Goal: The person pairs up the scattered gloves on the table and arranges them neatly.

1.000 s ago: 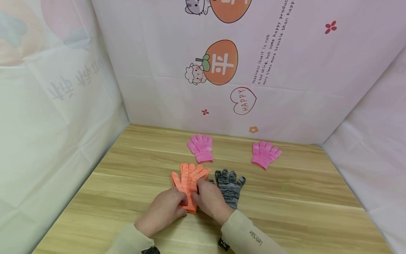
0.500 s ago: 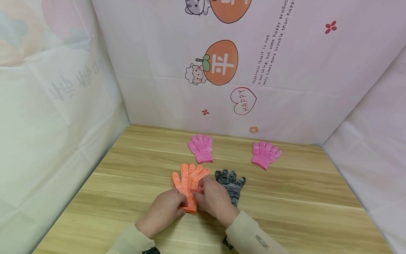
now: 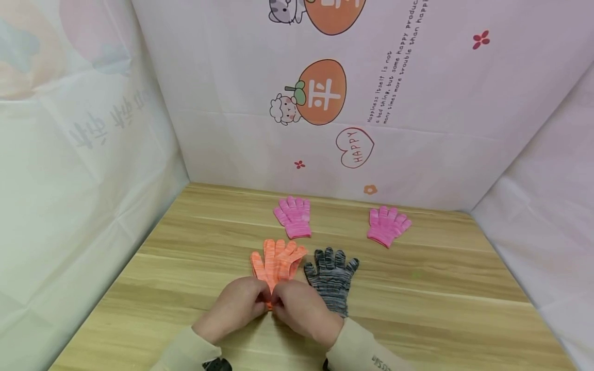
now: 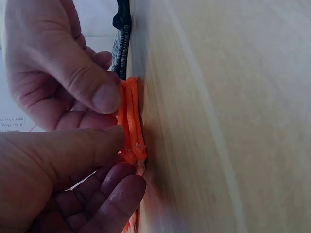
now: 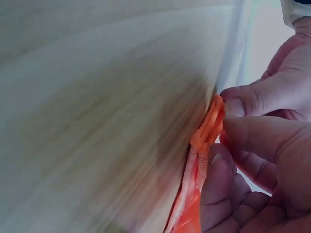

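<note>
Orange knit gloves (image 3: 270, 263) lie on the table, apparently one on top of another, fingers pointing away from me. The upper layer is bunched on the right side. My left hand (image 3: 235, 304) pinches the cuff end at its left, its thumb against the edge. Close beside it, my right hand (image 3: 303, 308) pinches the same cuff end with thumb and curled fingers. In the left wrist view, several cuff layers (image 4: 131, 114) sit between the two hands. The cuff (image 5: 209, 126) also appears in the right wrist view.
A grey-black striped glove (image 3: 331, 281) lies flat just right of the orange ones. Two pink gloves (image 3: 295, 217) lie apart near the back edge of the wooden table (image 3: 441, 309). White printed sheets (image 3: 241, 139) stand as walls behind and at the sides.
My right hand has let go of the orange fold near the glove's fingers and come down to the cuff beside the left hand. More of the grey glove shows.
</note>
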